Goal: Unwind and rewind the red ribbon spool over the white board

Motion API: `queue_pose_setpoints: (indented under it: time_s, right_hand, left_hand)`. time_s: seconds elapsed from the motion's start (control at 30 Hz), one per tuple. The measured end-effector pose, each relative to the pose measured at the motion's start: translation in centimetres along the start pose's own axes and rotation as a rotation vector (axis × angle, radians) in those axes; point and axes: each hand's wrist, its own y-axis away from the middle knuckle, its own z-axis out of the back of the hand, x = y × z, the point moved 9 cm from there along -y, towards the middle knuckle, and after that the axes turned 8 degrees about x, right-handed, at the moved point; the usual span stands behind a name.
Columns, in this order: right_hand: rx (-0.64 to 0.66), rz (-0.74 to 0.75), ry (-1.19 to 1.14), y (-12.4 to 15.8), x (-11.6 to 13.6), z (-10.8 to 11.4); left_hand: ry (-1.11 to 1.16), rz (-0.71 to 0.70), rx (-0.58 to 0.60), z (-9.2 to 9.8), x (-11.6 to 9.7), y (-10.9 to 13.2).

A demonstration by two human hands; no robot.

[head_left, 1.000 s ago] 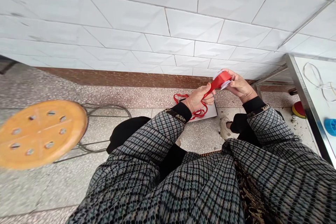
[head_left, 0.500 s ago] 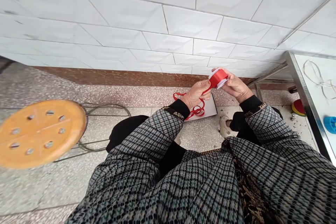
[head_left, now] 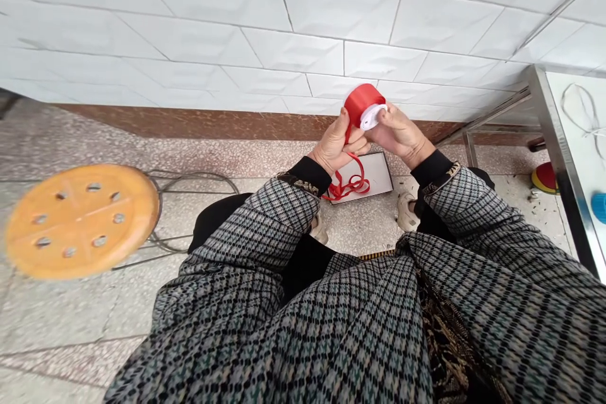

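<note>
Red ribbon spool (head_left: 363,101) shifted up-left, now just right of upper centre, right hand (head_left: 396,131) gripping it, left hand (head_left: 335,142) pinching its ribbon, white dark-edged box (head_left: 380,175) below, ribbon loops (head_left: 349,189) overlapping it, can't tell if inside.

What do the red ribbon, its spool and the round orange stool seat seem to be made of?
Red ribbon: probably satin-like synthetic, with a soft sheen.
Spool: likely white plastic, smooth and rigid-looking.
Stool seat: perhaps moulded plastic, given its uniform orange and neat holes; wood remains possible.
</note>
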Motion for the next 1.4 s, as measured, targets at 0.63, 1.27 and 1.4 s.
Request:
queue_pose_setpoints:
  time_s: [0.63, 1.27, 1.4]
  right_hand:
    - [0.132, -0.081, 0.234, -0.7, 0.9, -0.5]
    - [0.149, -0.096, 1.068, 2.5, 3.8, 4.0]
    - [0.104, -0.146, 1.102, 3.9, 3.9, 5.8]
  left_hand:
    - [-0.055, -0.069, -0.12, 0.6, -1.2, 2.4]
    - [-0.451, 0.01, -0.035, 2.1, 0.6, 1.5]
    - [-0.454, 0.01, -0.048, 2.1, 0.4, 1.5]
